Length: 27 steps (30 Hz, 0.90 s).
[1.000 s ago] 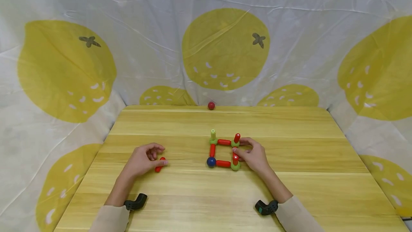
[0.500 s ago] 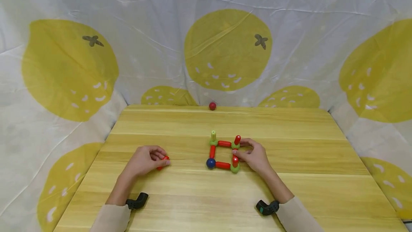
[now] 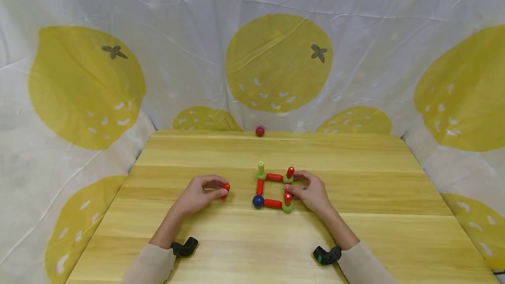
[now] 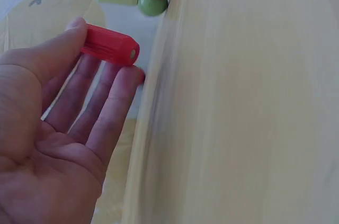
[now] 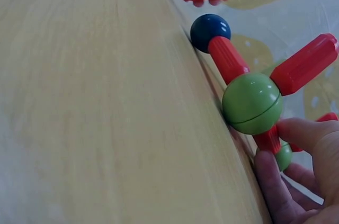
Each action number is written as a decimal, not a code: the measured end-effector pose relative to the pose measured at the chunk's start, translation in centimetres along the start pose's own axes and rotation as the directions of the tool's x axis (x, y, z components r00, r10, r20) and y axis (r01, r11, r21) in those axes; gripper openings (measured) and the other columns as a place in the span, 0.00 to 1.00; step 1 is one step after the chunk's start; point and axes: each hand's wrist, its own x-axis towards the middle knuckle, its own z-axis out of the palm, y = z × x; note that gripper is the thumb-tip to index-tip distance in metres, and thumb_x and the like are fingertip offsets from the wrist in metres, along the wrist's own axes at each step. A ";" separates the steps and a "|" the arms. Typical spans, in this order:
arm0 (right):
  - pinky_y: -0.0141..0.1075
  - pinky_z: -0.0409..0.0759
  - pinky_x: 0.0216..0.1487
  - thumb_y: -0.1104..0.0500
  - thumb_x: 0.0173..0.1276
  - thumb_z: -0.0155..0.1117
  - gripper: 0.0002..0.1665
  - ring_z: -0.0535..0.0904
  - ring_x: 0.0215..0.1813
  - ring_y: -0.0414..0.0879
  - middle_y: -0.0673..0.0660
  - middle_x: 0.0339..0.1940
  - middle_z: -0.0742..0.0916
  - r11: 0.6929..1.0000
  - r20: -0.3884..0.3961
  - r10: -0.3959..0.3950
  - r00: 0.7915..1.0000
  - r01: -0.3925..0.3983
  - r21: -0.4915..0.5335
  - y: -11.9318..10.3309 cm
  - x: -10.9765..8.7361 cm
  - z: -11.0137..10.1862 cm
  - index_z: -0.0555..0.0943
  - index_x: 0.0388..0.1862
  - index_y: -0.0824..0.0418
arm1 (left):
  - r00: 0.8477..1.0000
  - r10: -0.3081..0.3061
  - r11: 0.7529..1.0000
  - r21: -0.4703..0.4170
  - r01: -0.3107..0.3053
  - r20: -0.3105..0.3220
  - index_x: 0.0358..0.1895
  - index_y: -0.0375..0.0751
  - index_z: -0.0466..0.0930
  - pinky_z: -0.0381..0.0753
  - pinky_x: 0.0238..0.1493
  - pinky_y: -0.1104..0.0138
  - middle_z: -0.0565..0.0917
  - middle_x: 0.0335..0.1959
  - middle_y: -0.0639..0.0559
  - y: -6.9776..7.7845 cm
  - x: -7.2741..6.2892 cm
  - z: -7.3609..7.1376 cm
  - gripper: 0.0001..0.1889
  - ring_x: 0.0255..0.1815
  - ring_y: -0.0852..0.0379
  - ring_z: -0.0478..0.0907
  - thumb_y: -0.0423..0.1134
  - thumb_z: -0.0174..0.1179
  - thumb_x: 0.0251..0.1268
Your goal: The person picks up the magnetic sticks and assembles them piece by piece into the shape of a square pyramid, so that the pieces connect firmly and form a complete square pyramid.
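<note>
My left hand pinches a red magnetic rod between thumb and fingertips, held up to the left of a square frame. Red rods form the frame's four sides, joined by a blue ball at the near left corner and green balls at the others. A light green rod stands on the far left ball, and red rods stand on both right balls. With thumb and fingers, my right hand grips the frame's right side rod, partly hidden by the hand in the head view.
A red ball lies at the table's back edge, beyond the frame. The wooden table meets a lemon-printed cloth at the back and sides. A black wrist device sits on each forearm.
The left hand has closed its thumb and fingers on the red rod, lifted it from the table and moved right toward the frame. The right hand has kept its hold on the frame.
</note>
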 end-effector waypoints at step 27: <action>0.33 0.84 0.28 0.55 0.61 0.81 0.31 0.85 0.28 0.46 0.58 0.59 0.86 1.000 -0.004 -0.007 1.000 0.007 -0.012 -0.2 0.5 -0.2 0.82 0.62 0.57 | 0.959 0.218 0.961 -0.212 -0.178 0.183 0.56 0.42 0.86 0.86 0.56 0.65 0.88 0.54 0.44 3.3 4.0 6.8 0.12 0.57 0.56 0.84 0.36 0.64 0.73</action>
